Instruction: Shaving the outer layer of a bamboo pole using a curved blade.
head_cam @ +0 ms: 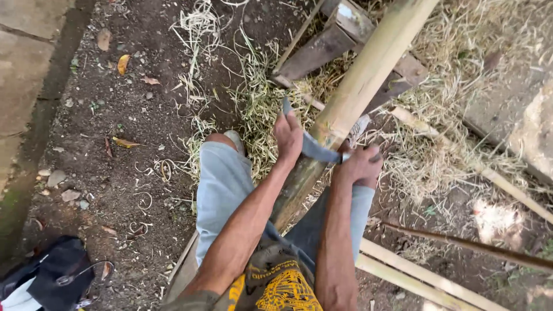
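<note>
A thick bamboo pole slants from between my knees up to the top right. A curved dark blade lies across the pole. My left hand presses on the blade's far end, to the left of the pole. My right hand grips the blade's handle on the right side of the pole. Pale shavings lie heaped on the ground beyond my left knee.
Wooden trestle pieces support the pole at the top. Thinner bamboo poles lie at the lower right, another at the right. A dark bag sits at the bottom left. A concrete edge runs along the left.
</note>
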